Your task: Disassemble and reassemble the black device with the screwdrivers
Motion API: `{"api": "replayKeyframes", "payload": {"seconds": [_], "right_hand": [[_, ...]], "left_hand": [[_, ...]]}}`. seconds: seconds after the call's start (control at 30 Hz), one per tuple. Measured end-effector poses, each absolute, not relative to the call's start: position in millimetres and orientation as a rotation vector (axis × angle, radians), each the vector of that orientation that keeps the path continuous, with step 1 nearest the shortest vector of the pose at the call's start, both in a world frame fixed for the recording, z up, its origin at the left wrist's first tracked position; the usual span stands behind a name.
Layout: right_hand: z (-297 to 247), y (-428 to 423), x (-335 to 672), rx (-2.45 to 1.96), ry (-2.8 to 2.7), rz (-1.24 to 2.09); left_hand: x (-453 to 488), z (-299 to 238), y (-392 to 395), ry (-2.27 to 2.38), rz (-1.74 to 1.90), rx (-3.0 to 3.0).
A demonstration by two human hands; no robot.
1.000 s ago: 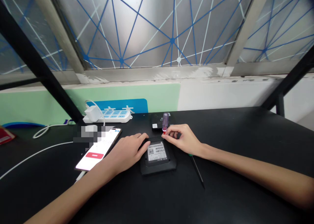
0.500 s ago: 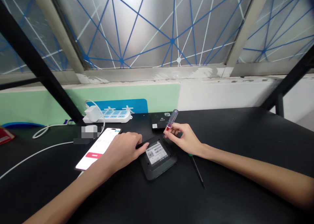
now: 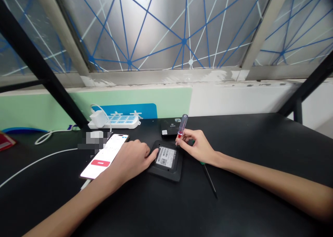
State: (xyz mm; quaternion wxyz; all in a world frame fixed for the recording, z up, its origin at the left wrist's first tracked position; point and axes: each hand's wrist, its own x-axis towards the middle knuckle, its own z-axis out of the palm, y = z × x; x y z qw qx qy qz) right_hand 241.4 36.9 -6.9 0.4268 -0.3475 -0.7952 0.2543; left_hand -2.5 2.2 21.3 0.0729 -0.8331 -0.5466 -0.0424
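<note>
A flat black device (image 3: 166, 160) with a white label lies face down on the black table (image 3: 249, 150). My left hand (image 3: 131, 159) rests on its left edge, fingers flat and pressing on it. My right hand (image 3: 199, 145) pinches a small screwdriver (image 3: 181, 125) with a clear purple and red handle. It stands tilted, and its tip sits at the device's far right corner.
A lit phone (image 3: 105, 157) lies left of my left hand, with a white cable running off to the left. A white power strip (image 3: 116, 122) with a charger sits at the back. A second black device (image 3: 169, 128) lies behind. A green-handled tool (image 3: 209, 180) lies under my right wrist.
The black device has been turned on the table under my left hand. The screwdriver went from upright to tilted right, and its tip is back at the device's far corner.
</note>
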Motion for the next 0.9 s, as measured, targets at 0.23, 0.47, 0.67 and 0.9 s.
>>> {"api": "replayKeyframes", "payload": {"seconds": [0.23,0.47,0.67,0.9], "right_hand": [[-7.6,36.3,242.3,-0.824,-2.026,0.643],[-9.5,37.1,242.0,-0.860,-1.998,0.596],[-10.2,37.8,241.3,-0.864,-2.027,0.601],[-9.0,38.3,241.9,-0.858,-2.084,0.570]], "left_hand": [[-1.2,21.5,2.3,-1.710,-0.060,-2.532],[2.1,25.5,-1.4,-1.710,-0.059,-2.571],[-3.0,19.8,4.6,-1.741,-0.101,-2.480],[-7.3,14.2,6.3,-1.639,-0.184,-2.612]]}}
